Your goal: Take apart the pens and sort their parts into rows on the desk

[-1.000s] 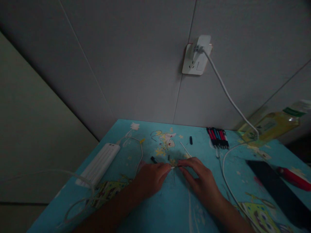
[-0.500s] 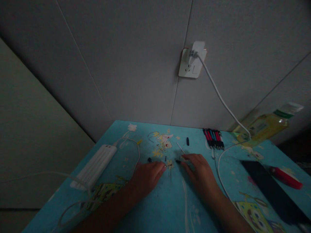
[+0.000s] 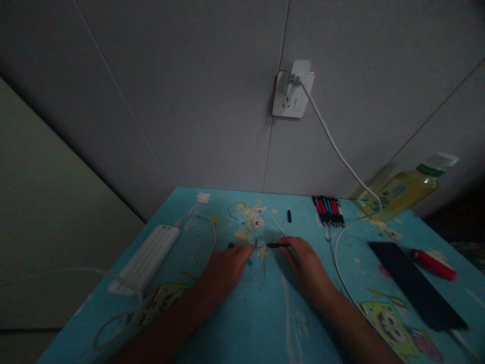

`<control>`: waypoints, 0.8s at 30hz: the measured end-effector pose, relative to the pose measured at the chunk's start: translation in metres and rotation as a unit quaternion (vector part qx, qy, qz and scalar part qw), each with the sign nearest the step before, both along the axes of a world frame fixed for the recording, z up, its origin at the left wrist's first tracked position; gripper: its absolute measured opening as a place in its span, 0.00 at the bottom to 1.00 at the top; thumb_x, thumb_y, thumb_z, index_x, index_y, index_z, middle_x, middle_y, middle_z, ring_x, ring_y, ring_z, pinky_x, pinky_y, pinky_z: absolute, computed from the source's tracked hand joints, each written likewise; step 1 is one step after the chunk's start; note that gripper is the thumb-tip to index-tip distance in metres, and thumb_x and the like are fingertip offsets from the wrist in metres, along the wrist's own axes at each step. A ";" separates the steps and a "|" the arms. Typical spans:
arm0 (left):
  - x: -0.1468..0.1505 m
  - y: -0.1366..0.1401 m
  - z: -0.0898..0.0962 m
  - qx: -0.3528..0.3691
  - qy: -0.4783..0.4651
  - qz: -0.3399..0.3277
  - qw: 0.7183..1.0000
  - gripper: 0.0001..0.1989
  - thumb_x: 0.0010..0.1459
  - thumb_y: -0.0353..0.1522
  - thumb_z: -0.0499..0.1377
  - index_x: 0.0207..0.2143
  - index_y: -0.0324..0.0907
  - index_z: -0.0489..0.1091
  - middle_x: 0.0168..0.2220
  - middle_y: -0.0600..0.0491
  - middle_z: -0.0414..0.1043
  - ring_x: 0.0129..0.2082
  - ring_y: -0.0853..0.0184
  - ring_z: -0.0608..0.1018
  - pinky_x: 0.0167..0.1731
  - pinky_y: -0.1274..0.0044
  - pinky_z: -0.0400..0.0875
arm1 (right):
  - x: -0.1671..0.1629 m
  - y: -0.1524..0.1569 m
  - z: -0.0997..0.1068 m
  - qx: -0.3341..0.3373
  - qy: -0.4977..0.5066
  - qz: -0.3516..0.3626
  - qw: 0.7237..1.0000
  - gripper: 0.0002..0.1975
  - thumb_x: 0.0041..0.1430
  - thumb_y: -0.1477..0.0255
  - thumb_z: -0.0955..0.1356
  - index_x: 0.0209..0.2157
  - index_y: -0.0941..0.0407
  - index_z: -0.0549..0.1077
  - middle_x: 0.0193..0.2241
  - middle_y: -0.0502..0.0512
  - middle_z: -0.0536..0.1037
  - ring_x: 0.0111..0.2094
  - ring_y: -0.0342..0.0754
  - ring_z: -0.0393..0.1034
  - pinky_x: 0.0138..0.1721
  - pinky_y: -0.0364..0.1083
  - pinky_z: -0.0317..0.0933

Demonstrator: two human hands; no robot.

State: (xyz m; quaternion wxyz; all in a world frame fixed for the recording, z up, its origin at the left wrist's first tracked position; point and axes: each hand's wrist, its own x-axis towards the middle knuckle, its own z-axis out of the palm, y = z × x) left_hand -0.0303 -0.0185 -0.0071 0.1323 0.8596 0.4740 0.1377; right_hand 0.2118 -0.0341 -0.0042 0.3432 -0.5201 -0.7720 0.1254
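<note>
My left hand (image 3: 227, 263) is closed in a pinch over the cloth. A tiny part at its fingertips is too small to name, and a dark end (image 3: 231, 245) shows behind the fingers. Opposite it, my right hand (image 3: 305, 263) is closed on a slim black pen-like barrel (image 3: 277, 245), pointing left toward the left hand with a gap between. A thin white stick (image 3: 279, 227) extends up and left from beside the right fingers. Farther back lies a short black piece (image 3: 289, 216). A small blue piece (image 3: 249, 262) shows beside the left fingers.
Several red, blue and black pens (image 3: 329, 211) lie in a row at the back. To the right are a yellow bottle (image 3: 407, 191), a dark flat panel (image 3: 417, 285) and a red-handled tool (image 3: 434, 264). A power strip (image 3: 146, 260) lies left; a white cable (image 3: 337, 260) crosses the cloth.
The black barrel in my right hand has turned level, and more of it shows now. My left hand has shifted slightly upward. The whole view has moved a little.
</note>
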 end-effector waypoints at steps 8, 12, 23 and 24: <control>-0.001 -0.001 0.000 0.013 0.006 -0.015 1.000 0.13 0.68 0.30 0.47 0.48 0.46 0.69 0.38 0.51 0.76 0.35 0.65 0.79 0.35 0.77 0.69 | -0.003 -0.005 0.009 0.004 0.005 0.010 1.000 0.07 0.66 0.72 0.65 0.45 0.52 0.72 0.41 0.55 0.78 0.44 0.53 0.72 0.47 0.53 0.65; 0.000 -0.003 0.003 0.014 0.016 -0.016 1.000 0.12 0.68 0.30 0.48 0.47 0.45 0.70 0.35 0.51 0.76 0.34 0.65 0.79 0.33 0.77 0.68 | -0.002 -0.002 0.007 0.016 -0.009 0.017 1.000 0.07 0.67 0.71 0.65 0.45 0.52 0.72 0.40 0.55 0.78 0.42 0.52 0.72 0.46 0.53 0.64; -0.001 -0.004 0.005 0.011 0.000 -0.012 1.000 0.15 0.70 0.35 0.45 0.43 0.45 0.71 0.34 0.52 0.77 0.33 0.65 0.79 0.35 0.77 0.68 | -0.005 -0.002 0.006 0.018 0.010 0.027 0.999 0.06 0.66 0.72 0.66 0.43 0.53 0.74 0.40 0.55 0.78 0.42 0.51 0.72 0.46 0.52 0.65; -0.001 -0.004 0.005 0.011 -0.011 -0.019 1.000 0.15 0.70 0.35 0.45 0.43 0.45 0.72 0.34 0.52 0.77 0.34 0.65 0.79 0.36 0.77 0.68 | -0.006 -0.003 0.006 0.016 0.019 0.032 0.999 0.06 0.66 0.72 0.66 0.43 0.53 0.74 0.40 0.55 0.78 0.42 0.51 0.72 0.47 0.51 0.65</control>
